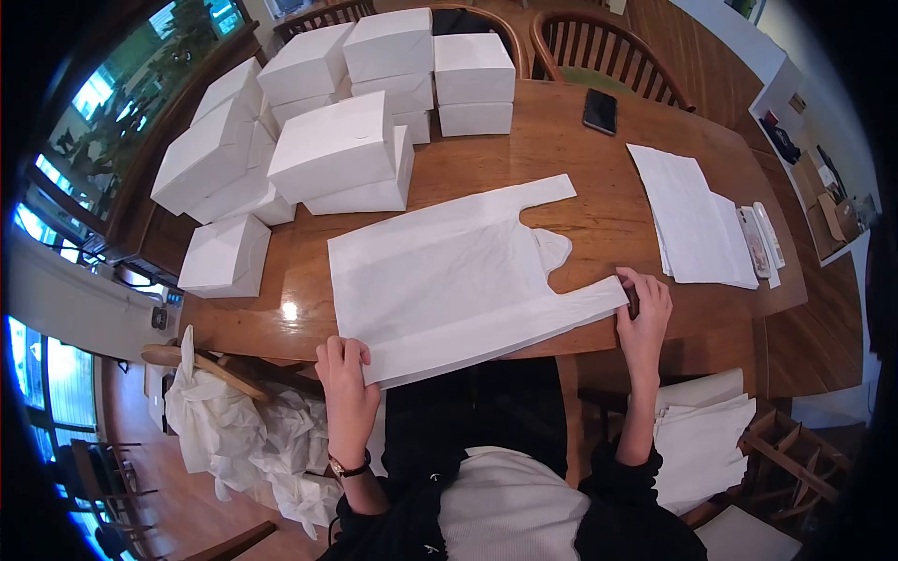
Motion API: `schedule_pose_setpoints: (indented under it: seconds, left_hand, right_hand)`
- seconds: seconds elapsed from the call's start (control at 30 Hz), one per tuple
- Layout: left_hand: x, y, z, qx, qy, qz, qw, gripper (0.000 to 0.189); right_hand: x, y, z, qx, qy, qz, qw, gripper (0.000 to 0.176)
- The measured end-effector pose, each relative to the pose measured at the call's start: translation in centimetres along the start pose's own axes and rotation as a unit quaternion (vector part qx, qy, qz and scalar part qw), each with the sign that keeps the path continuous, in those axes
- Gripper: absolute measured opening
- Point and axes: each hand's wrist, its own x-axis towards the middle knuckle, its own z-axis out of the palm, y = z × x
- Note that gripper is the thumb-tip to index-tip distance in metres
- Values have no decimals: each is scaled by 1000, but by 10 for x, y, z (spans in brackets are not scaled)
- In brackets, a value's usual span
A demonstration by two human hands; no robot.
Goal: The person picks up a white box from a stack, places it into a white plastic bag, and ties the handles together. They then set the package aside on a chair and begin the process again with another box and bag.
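A white plastic carrier bag lies flat across the near part of the wooden table, its handles pointing right. My left hand pinches the bag's near left corner, fingers closed over the edge. At the other end, my right hand grips the tip of the near handle between thumb and fingers. The far handle rests on the tabletop, untouched. Between the two handles a small rounded tab sticks out. The near side of the bag hangs slightly past the table edge.
Stacked white boxes fill the far left of the table. A black phone lies at the back right, with flat white bags nearer. Crumpled white bags sit low on the left; folded white ones lie on a chair at right.
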Motion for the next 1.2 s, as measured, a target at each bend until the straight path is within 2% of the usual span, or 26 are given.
schedule_pose_setpoints:
  seconds: [0.17, 0.27, 0.47, 0.57, 0.67, 0.7, 0.8, 0.9, 1.0, 1.1, 1.2]
  left_hand:
    - [0, -16, -3, 30, 54, -13, 998, 41]
    - [-1, -27, -5, 92, 73, -37, 992, 45]
    - [-4, -35, -14, 144, 64, -102, 982, 47]
    - [-9, -16, -12, 161, 48, -111, 980, 55]
    - [-10, 10, -7, 143, 17, -49, 988, 64]
    - [-11, 11, -1, 100, -16, -28, 994, 69]
    - [-8, 26, 16, 75, -52, 62, 994, 70]
    - [-4, 47, 18, 29, -84, 115, 989, 70]
    - [-6, 48, 29, 1, -107, 144, 984, 68]
    - [-8, 49, 29, 2, -93, 141, 986, 64]
    - [-10, 47, 26, -7, -87, 124, 988, 61]
  right_hand:
    - [-1, -7, -8, 53, -66, -37, 996, 40]
    - [-8, -18, -2, 83, -73, -81, 991, 40]
    - [-8, -34, -5, 96, -133, -86, 983, 53]
    - [-7, -37, -7, 91, -168, -94, 977, 59]
    - [-5, -36, -11, 79, -213, -106, 968, 65]
    - [-4, -36, -12, 73, -229, -110, 965, 67]
    - [-3, -44, -19, 103, -252, -111, 956, 79]
    - [5, -52, -26, 142, -305, -120, 934, 81]
    - [29, -76, -28, 149, -286, -199, 925, 69]
    - [64, -124, -37, 63, -214, -309, 924, 56]
    - [106, -171, -15, 39, -145, -386, 910, 57]
